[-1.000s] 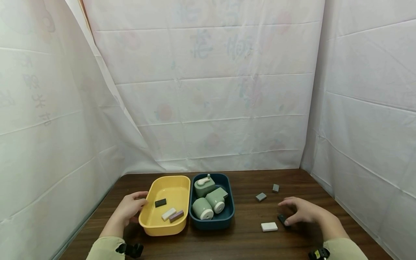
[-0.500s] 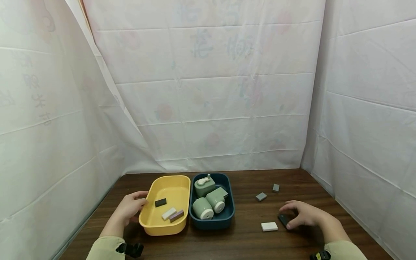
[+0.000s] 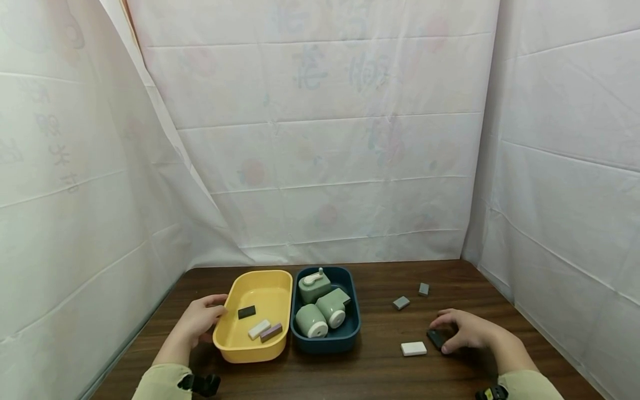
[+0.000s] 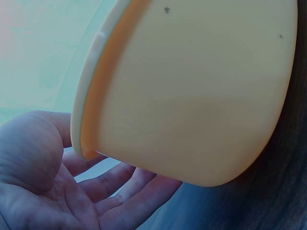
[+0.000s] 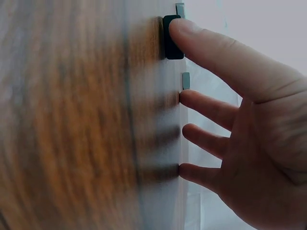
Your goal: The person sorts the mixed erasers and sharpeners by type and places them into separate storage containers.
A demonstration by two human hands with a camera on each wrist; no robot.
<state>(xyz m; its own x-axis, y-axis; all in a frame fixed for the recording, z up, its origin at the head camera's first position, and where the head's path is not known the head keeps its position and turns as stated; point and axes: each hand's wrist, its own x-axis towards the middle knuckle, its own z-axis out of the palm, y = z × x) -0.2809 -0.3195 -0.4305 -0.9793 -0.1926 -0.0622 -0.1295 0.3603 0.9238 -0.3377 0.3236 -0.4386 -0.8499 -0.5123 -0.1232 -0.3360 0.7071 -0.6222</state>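
My left hand [image 3: 199, 319] is at the left side of a yellow tray [image 3: 257, 280], fingertips right at its rim. In the left wrist view, its relaxed fingers [image 4: 139, 194] pass partly behind the tray wall. On the tabletop at the right, my right hand [image 3: 472, 328] pinches a black block [image 3: 436, 338] by its ends, thumb at the near end, index finger at the far end. The right wrist view shows the thumb against the black block [image 5: 172, 38] and three other fingers spread, their tips near the wood.
Inside the yellow tray lie a black block [image 3: 247, 312], a white block [image 3: 259, 329] and a purple block [image 3: 271, 333]. Beside it a dark blue tray [image 3: 352, 328] holds green-and-white pieces. A white block [image 3: 414, 349] and grey blocks [image 3: 401, 303] lie on the wooden table [image 3: 380, 378].
Over the last second my right hand has shifted slightly nearer, with thumb and index finger settling at the black block's ends. The left hand and both trays stay put.
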